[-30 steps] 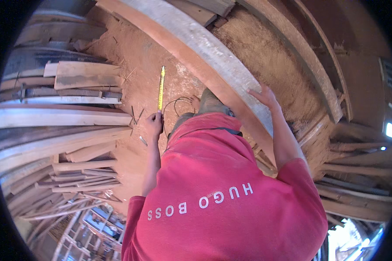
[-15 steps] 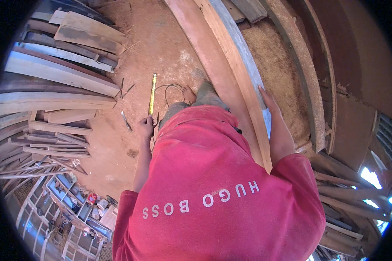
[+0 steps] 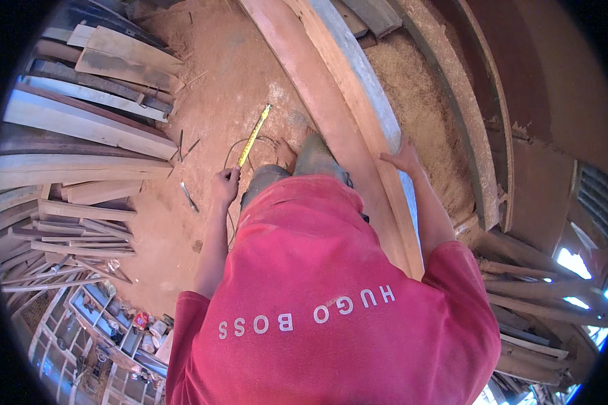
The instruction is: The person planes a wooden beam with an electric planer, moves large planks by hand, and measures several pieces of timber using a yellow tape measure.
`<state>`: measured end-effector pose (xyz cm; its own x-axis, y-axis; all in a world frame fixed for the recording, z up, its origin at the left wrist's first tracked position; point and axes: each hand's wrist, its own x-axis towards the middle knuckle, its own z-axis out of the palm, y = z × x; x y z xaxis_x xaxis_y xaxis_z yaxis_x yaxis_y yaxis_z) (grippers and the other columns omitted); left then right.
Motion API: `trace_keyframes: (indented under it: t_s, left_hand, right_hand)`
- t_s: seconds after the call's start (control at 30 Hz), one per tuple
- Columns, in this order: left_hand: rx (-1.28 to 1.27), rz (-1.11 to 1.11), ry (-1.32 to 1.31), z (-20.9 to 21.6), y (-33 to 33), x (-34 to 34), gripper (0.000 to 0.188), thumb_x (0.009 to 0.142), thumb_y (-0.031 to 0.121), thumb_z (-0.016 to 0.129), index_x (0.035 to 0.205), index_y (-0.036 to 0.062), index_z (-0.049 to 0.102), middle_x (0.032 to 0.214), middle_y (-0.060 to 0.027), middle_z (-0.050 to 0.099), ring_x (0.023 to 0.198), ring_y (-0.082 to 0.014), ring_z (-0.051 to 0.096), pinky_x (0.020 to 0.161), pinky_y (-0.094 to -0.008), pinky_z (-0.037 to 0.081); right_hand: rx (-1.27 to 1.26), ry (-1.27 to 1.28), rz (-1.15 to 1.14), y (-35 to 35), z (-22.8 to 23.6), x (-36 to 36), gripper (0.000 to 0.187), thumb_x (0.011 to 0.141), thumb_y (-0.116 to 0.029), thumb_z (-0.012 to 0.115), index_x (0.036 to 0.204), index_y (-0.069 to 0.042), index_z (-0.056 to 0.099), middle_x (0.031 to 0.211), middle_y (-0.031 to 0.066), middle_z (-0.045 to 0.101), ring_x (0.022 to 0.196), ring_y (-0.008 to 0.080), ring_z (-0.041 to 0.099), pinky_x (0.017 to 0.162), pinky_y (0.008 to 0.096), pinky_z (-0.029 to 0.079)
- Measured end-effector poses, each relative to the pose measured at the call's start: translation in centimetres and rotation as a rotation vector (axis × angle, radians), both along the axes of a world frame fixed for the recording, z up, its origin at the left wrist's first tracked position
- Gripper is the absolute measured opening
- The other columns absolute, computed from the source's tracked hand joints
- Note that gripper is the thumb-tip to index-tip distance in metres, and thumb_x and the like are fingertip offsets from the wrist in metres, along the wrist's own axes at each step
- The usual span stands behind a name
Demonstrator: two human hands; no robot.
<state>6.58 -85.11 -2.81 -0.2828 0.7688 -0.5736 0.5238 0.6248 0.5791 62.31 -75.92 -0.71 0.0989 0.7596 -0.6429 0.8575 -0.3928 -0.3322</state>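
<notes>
My left hand (image 3: 226, 183) is closed round the near end of a tape measure (image 3: 255, 133). Its yellow blade sticks out forward and slants right above the ground, its tip short of the planks; the case is hidden or too small to make out. My right hand (image 3: 403, 160) rests on the edge of a long plank (image 3: 368, 108) with a pale orange face and a bluish-grey side. The thumb is spread over the top face, the other fingers lie along the grey side. Beside it on the left lies a wider reddish board (image 3: 317, 74).
Stacked boards (image 3: 81, 169) line the left side. A slim metal tool (image 3: 189, 197) lies on the reddish ground, and a dark cable (image 3: 231, 223) curves near my feet. Sawdust (image 3: 412, 88) covers the ground right of the planks. A long timber (image 3: 456, 94) stands beyond. Window-like frames (image 3: 54, 337) lean lower left.
My left hand has moved slightly forward, and the tape blade has swung from nearly straight ahead toward the right planks. My right hand has shifted, its thumb now out across the plank's top.
</notes>
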Motion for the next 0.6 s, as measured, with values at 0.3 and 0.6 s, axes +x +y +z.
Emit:
trace_keyframes:
  t_s: [0.3, 0.6]
  left_hand:
    - [0.013, 0.086, 0.000, -0.4, -1.3, -0.9, 0.044, 0.097, 0.038, 0.062, 0.080, -0.0009, 0.074, 0.062, -0.0078, 0.065, 0.058, -0.0154, 0.062, 0.057, -0.0322, 0.048]
    - [-0.003, -0.023, -0.005, 2.1, 2.8, 2.1, 0.045, 0.097, 0.042, 0.061, 0.085, 0.0002, 0.075, 0.067, -0.0079, 0.069, 0.062, -0.0163, 0.065, 0.059, -0.0327, 0.049]
  right_hand:
    - [-0.070, 0.375, -0.078, -2.8, 8.1, -5.5, 0.124, 0.064, -0.058, 0.087, 0.150, 0.012, 0.031, 0.150, 0.0341, 0.041, 0.143, 0.0393, 0.039, 0.119, 0.0417, 0.030]
    - [-0.172, 0.483, -0.171, -3.7, 6.7, -3.6, 0.108, 0.068, -0.067, 0.081, 0.143, 0.003, 0.047, 0.131, 0.0293, 0.062, 0.128, 0.0387, 0.057, 0.108, 0.0442, 0.044]
